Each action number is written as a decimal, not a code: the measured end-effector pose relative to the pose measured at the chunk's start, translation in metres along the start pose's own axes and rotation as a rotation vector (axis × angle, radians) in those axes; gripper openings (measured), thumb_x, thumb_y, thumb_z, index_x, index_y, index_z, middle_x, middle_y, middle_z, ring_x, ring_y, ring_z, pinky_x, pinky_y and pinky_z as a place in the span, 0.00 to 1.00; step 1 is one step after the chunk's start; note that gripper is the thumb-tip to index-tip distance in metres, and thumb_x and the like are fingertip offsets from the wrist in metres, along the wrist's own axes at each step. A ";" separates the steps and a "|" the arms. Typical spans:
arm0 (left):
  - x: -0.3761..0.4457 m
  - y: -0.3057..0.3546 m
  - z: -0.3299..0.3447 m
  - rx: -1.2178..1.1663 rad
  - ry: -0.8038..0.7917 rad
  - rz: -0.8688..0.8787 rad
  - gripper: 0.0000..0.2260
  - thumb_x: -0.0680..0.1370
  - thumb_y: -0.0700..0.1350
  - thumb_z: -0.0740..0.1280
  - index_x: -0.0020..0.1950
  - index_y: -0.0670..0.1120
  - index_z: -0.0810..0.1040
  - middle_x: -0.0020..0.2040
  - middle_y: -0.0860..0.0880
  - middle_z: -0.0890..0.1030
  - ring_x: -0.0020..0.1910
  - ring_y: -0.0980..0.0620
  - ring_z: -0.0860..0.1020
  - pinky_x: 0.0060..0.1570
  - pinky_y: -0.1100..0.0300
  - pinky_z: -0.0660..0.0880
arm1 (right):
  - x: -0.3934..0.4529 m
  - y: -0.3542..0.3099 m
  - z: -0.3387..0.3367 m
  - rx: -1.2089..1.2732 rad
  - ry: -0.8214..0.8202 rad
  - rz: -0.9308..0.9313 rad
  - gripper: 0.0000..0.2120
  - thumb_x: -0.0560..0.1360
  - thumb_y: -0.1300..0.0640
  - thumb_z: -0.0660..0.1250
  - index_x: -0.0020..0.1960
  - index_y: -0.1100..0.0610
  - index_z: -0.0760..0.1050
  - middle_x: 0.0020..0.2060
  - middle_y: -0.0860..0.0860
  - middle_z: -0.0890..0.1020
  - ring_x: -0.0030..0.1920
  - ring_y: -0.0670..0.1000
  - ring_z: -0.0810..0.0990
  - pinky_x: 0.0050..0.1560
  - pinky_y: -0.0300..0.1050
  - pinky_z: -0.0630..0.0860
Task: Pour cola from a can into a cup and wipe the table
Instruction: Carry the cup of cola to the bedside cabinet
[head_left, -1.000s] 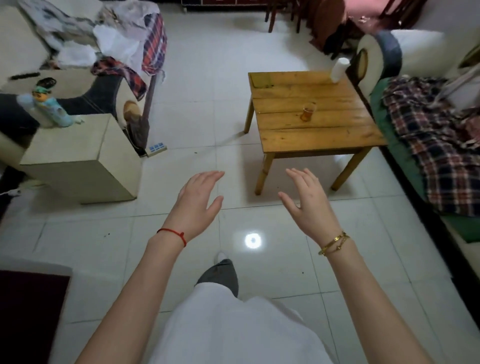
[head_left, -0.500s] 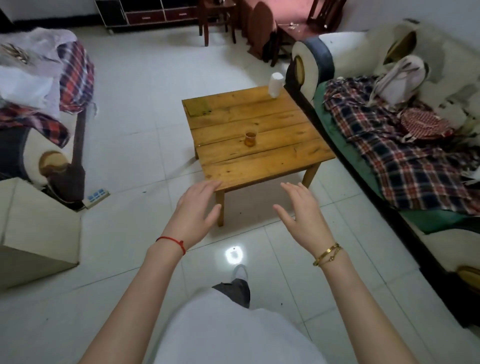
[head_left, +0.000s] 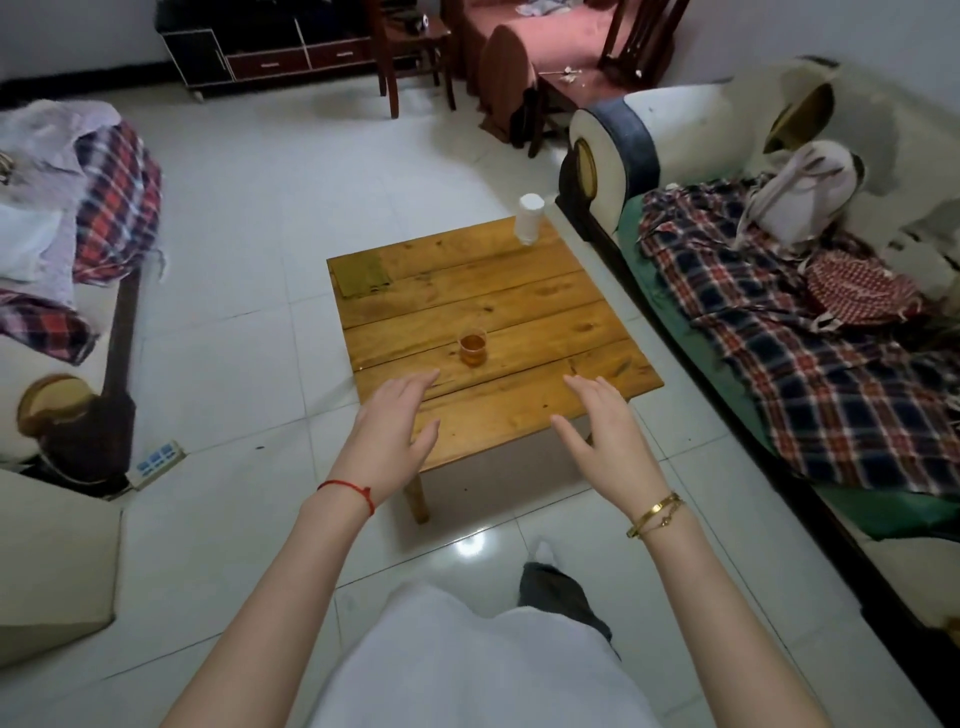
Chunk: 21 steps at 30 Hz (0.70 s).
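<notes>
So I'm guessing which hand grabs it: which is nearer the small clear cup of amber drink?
Left. The left hand hovers just below-left of the cup; the right hand is farther, below-right.

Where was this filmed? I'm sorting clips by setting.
Most likely a home living room: a low wooden coffee table on a white tiled floor, a sofa draped with a plaid blanket beside it, and a low TV-style cabinet against the far wall.

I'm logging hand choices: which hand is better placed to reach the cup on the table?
Left, probably. The left hand is open and empty, its fingertips just short of the cup. The right hand, also empty, hovers over the wooden table's near right corner, farther away.
</notes>
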<state>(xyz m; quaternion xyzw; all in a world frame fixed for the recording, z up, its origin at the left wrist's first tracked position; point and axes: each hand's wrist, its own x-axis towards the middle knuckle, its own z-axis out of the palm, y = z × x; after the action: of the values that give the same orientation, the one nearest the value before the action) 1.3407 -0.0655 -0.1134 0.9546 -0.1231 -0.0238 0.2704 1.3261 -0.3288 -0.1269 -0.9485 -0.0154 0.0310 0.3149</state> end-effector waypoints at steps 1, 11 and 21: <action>0.012 -0.001 0.004 0.003 -0.001 -0.015 0.24 0.80 0.46 0.64 0.76 0.47 0.64 0.72 0.50 0.70 0.72 0.50 0.66 0.72 0.54 0.63 | 0.014 0.006 -0.001 0.000 -0.009 0.000 0.28 0.79 0.44 0.60 0.76 0.53 0.61 0.74 0.49 0.66 0.77 0.50 0.55 0.76 0.53 0.58; 0.135 0.003 0.050 -0.052 0.039 -0.287 0.26 0.80 0.46 0.64 0.78 0.48 0.61 0.74 0.48 0.68 0.73 0.49 0.65 0.73 0.52 0.64 | 0.173 0.067 -0.029 -0.023 -0.179 -0.105 0.26 0.80 0.46 0.59 0.75 0.54 0.62 0.73 0.50 0.67 0.75 0.49 0.61 0.76 0.50 0.60; 0.223 0.001 0.084 -0.206 0.143 -0.601 0.31 0.78 0.43 0.68 0.78 0.46 0.58 0.76 0.45 0.65 0.75 0.47 0.64 0.73 0.50 0.64 | 0.311 0.103 -0.017 -0.042 -0.416 -0.111 0.19 0.82 0.56 0.56 0.72 0.57 0.66 0.68 0.53 0.73 0.70 0.52 0.69 0.70 0.46 0.65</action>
<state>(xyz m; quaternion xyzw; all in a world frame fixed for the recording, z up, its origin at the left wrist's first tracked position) 1.5474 -0.1645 -0.1802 0.9150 0.1868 -0.0477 0.3545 1.6384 -0.4061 -0.1905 -0.9257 -0.1328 0.2082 0.2866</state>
